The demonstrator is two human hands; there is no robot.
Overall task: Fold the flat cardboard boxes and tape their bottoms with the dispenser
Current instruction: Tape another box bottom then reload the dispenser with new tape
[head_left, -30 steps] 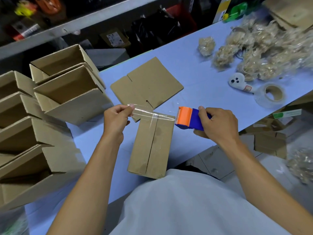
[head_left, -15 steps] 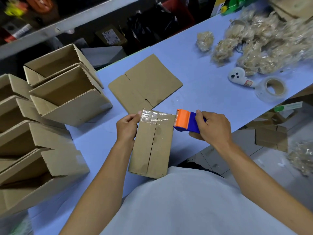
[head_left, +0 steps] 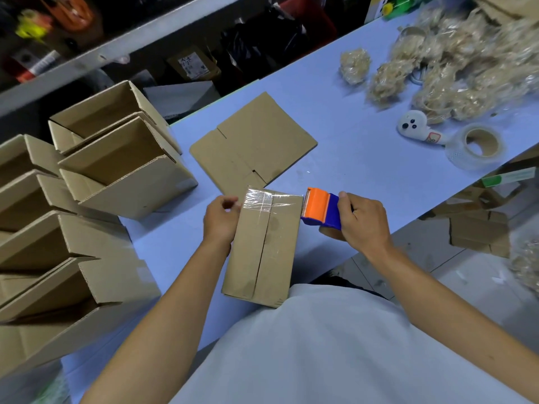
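Head view: a box (head_left: 262,246) stands bottom-up on the worktop (head_left: 364,158), its long axis and seam running away from the person, clear tape across its far end. Left hand (head_left: 220,221) grips the box's left far edge; right hand (head_left: 363,221) grasps the dispenser (head_left: 320,208), whose orange end touches the box's right far corner.

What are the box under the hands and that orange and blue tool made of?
The box looks like plain brown corrugated cardboard, matte, with a glossy, wrinkled clear tape strip across its far end. The dispenser in the right hand seems to be smooth moulded plastic, judging by its solid even colours.
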